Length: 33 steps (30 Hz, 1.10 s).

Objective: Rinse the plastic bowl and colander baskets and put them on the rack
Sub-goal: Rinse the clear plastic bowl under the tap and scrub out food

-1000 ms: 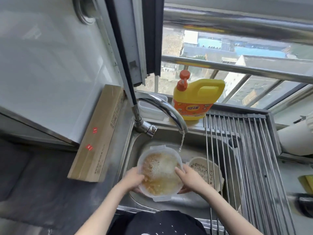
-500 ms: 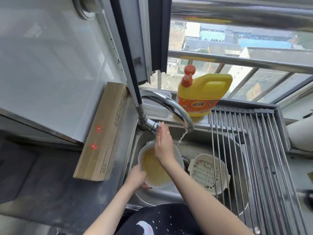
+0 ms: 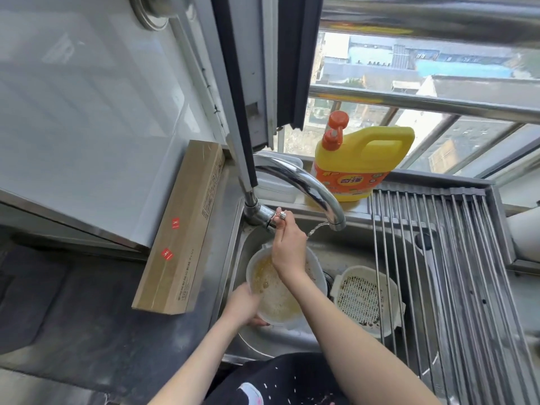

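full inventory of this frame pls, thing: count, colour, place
plastic bowl: 1, translucent white with yellowish residue, in the sink under the hands
colander basket: 1 visible, cream, in the sink right of the bowl, partly under the rack
sink: 1, steel, centre
faucet: 1, chrome, back of sink, thin stream running
roll-up rack: 1, steel rods, over the sink's right side
detergent jug: 1, yellow with orange pump, windowsill
clear lidded container: 1, behind the faucet
cardboard box: 1, brown, long, left counter against the wall
left hand: 1, gripping the bowl's near rim
right hand: 1, fingers on the faucet handle
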### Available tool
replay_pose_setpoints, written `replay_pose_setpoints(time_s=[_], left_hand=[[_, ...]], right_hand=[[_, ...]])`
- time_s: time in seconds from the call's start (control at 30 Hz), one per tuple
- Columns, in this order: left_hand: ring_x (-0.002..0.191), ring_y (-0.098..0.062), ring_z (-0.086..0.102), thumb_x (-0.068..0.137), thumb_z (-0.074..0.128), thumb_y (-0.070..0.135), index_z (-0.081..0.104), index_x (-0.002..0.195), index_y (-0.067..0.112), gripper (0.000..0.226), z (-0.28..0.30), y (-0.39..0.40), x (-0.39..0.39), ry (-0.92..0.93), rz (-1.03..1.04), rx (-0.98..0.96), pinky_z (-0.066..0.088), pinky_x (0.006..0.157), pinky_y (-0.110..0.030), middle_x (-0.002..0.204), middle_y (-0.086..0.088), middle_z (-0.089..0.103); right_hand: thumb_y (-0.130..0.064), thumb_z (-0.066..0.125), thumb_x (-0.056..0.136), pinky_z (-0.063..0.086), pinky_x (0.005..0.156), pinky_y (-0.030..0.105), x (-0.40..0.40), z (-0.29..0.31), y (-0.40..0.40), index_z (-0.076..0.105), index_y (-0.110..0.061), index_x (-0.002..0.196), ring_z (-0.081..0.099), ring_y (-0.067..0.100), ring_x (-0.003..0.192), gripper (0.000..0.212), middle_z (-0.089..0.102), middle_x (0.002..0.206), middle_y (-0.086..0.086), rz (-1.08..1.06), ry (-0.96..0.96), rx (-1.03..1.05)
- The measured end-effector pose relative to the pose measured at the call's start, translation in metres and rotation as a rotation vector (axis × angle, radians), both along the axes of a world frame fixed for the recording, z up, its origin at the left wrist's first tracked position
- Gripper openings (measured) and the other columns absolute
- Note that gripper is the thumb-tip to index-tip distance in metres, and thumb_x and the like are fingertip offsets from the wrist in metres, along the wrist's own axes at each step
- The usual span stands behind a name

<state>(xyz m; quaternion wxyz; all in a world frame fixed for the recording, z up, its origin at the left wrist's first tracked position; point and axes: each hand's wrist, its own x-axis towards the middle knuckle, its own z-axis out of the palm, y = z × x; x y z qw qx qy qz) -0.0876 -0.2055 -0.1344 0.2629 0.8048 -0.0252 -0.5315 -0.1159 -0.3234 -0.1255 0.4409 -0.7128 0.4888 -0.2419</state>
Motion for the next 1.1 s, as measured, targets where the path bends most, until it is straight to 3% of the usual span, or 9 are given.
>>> replay_pose_setpoints(time_s=[0.13, 0.27, 0.43, 0.5, 0.57, 0.67, 0.73, 0.9, 1.1], left_hand=[[0.064, -0.02, 0.064, 0.094, 0.043, 0.003, 0.054, 0.119, 0.006, 0.027, 0.002, -0.002, 0.002, 0.007, -0.02, -0.029, 0.057, 0.046, -0.028, 0.098, -0.01, 0.06], [0.067, -0.018, 0.063, 0.094, 0.041, 0.002, 0.053, 0.107, 0.014, 0.021, 0.005, -0.002, 0.004, 0.029, -0.002, -0.071, 0.06, 0.052, -0.031, 0.104, -0.01, 0.058], [0.066, -0.018, 0.062, 0.093, 0.046, 0.005, 0.055, 0.103, 0.014, 0.016, -0.003, -0.006, 0.006, -0.015, -0.017, -0.074, 0.061, 0.062, -0.041, 0.088, -0.004, 0.061], [0.065, -0.018, 0.063, 0.092, 0.045, 0.004, 0.055, 0.106, 0.013, 0.02, -0.004, -0.007, 0.006, -0.017, -0.02, -0.068, 0.061, 0.063, -0.04, 0.096, -0.008, 0.063], [0.066, -0.019, 0.065, 0.091, 0.042, 0.003, 0.055, 0.114, 0.012, 0.028, -0.003, -0.007, 0.007, 0.008, -0.004, -0.06, 0.061, 0.062, -0.038, 0.109, -0.012, 0.062], [0.066, -0.018, 0.066, 0.091, 0.042, 0.004, 0.053, 0.116, 0.015, 0.03, -0.003, -0.007, 0.007, 0.013, -0.03, -0.059, 0.061, 0.06, -0.035, 0.119, -0.012, 0.06], [0.065, -0.018, 0.066, 0.091, 0.041, 0.004, 0.052, 0.113, 0.018, 0.029, -0.004, -0.008, 0.007, 0.022, -0.026, -0.065, 0.062, 0.064, -0.038, 0.116, -0.01, 0.059], [0.06, -0.012, 0.062, 0.092, 0.044, 0.003, 0.051, 0.123, 0.008, 0.033, -0.003, -0.015, 0.003, -0.016, -0.12, -0.042, 0.048, 0.041, -0.015, 0.11, -0.008, 0.056], [0.065, -0.018, 0.065, 0.091, 0.042, 0.004, 0.049, 0.126, 0.01, 0.036, -0.007, -0.018, 0.001, 0.036, -0.038, -0.037, 0.058, 0.052, -0.028, 0.128, -0.013, 0.054]], right_hand=[[-0.027, 0.034, 0.103, 0.036, 0.06, 0.033, 0.003, 0.007, -0.008, 0.058, -0.009, 0.098, 0.052, 0.02, 0.064, 0.03, 0.057, 0.071, 0.001, -0.052, 0.029, 0.057], [-0.033, 0.032, 0.103, 0.036, 0.063, 0.032, 0.004, 0.012, -0.011, 0.058, -0.012, 0.099, 0.058, 0.022, 0.071, 0.034, 0.061, 0.075, 0.002, -0.056, 0.033, 0.094], [-0.039, 0.04, 0.1, 0.036, 0.065, 0.031, 0.0, 0.015, -0.007, 0.049, -0.018, 0.093, 0.057, 0.021, 0.073, 0.024, 0.061, 0.077, 0.002, -0.008, -0.007, 0.113], [-0.041, 0.044, 0.098, 0.039, 0.072, 0.032, 0.001, 0.024, -0.009, 0.056, -0.014, 0.097, 0.054, 0.018, 0.082, 0.03, 0.059, 0.08, -0.005, -0.061, -0.003, 0.067], [-0.041, 0.044, 0.098, 0.037, 0.072, 0.029, 0.003, 0.033, -0.012, 0.06, -0.017, 0.088, 0.046, 0.011, 0.079, 0.031, 0.045, 0.072, -0.016, -0.143, 0.064, 0.044], [-0.033, 0.041, 0.099, 0.033, 0.059, 0.03, 0.007, 0.038, -0.013, 0.04, -0.029, 0.062, 0.049, 0.017, 0.063, 0.037, 0.047, 0.061, -0.009, -0.145, 0.085, 0.051], [-0.022, 0.04, 0.098, 0.027, 0.055, 0.03, 0.009, 0.037, -0.012, 0.031, -0.027, 0.059, 0.044, 0.017, 0.054, 0.041, 0.044, 0.056, -0.004, -0.143, 0.072, 0.058], [-0.014, 0.038, 0.097, 0.023, 0.049, 0.034, 0.004, 0.043, -0.012, 0.03, -0.025, 0.06, 0.038, 0.014, 0.052, 0.04, 0.041, 0.055, -0.003, -0.12, 0.087, 0.085], [-0.008, 0.036, 0.094, 0.04, 0.061, 0.044, -0.001, 0.042, -0.01, 0.033, -0.023, 0.06, 0.047, 0.024, 0.062, 0.037, 0.046, 0.06, 0.002, -0.143, 0.086, 0.127]])
